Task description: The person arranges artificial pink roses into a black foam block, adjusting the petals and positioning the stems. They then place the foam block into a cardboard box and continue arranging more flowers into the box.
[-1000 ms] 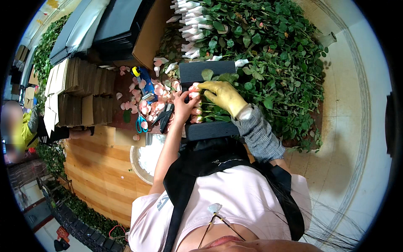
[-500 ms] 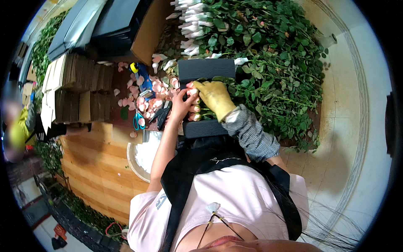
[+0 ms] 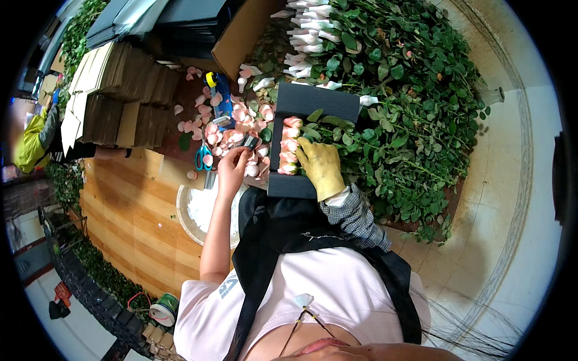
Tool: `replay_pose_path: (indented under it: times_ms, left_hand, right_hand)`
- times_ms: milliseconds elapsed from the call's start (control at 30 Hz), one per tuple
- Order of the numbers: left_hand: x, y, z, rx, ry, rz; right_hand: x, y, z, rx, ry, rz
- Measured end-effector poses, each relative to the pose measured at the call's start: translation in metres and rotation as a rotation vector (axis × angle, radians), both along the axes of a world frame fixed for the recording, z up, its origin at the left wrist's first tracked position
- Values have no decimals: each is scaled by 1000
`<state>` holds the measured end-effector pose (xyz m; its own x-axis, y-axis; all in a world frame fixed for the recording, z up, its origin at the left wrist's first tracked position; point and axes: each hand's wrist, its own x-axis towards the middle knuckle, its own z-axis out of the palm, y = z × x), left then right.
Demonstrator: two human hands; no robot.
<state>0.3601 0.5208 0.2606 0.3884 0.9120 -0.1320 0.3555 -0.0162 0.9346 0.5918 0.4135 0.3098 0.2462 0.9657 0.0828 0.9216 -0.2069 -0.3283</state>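
Observation:
My left hand (image 3: 233, 165) pinches a small black tool (image 3: 248, 142), apparently a stapler, among loose pink petals (image 3: 239, 111) left of the roses. My right hand (image 3: 319, 168), in a yellow rubber glove, holds a bunch of pink roses (image 3: 290, 143) by its heads and stems, its fingers bent over them. The roses stand in a column between two dark corrugated strips (image 3: 319, 99), leafy stems running rightward. Teal-handled scissors (image 3: 202, 157) and a blue tape dispenser with yellow (image 3: 223, 102) lie left of my hands.
Leafy rose stems (image 3: 409, 96) pile at right, white-netted heads (image 3: 307, 36) above. Cardboard stacks (image 3: 108, 102) and dark sheets (image 3: 180, 24) occupy the upper left. A basin with white material (image 3: 189, 213) sits below the work surface. A person in yellow (image 3: 33, 144) is at far left.
My left hand has moved from the rose heads leftward and down to the black tool and now grips it. My gloved right hand has shifted lower on the bunch.

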Motion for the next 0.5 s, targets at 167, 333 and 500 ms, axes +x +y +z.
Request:
replay_pose_path:
  times_ms: [167,333,500]
  left_hand:
    - [61,17,9,217,36,-78]
    - [100,24,33,693,249,-98]
    - [113,31,16,756,234,-150]
  right_hand:
    - [0,0,3,15,66,-11]
    - [0,0,4,41,49,-30]
    - [-2,2,10,49,25,-28]
